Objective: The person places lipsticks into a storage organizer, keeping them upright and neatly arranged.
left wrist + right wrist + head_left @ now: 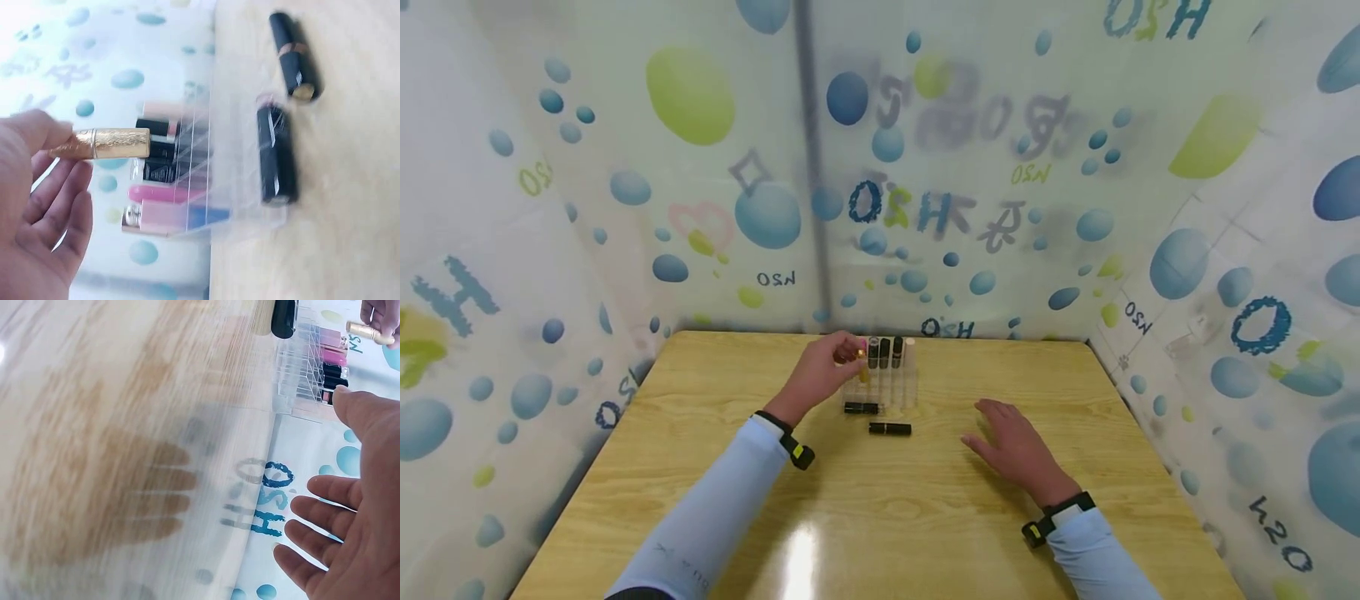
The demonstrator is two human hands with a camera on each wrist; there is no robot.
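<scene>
My left hand point(822, 372) pinches a gold lipstick tube point(115, 143) between thumb and fingers, holding it above a clear compartment organizer point(898, 390). Several tubes stand in the organizer's back row: a pink one point(165, 193), some black ones point(885, 352) and a pale one point(910, 348). A black lipstick point(861, 408) lies at the organizer's front edge. Another black lipstick point(890, 429), with a gold band, lies on the table just in front. Out to the right, my right hand point(1017, 446) hovers over the table with its fingers spread and nothing in them.
The wooden table point(925, 517) carries all of this. Behind it hangs a curtain point(880, 275) printed with blue and green dots, and similar printed sheets close in the left and right sides. Light glares off the table's near part.
</scene>
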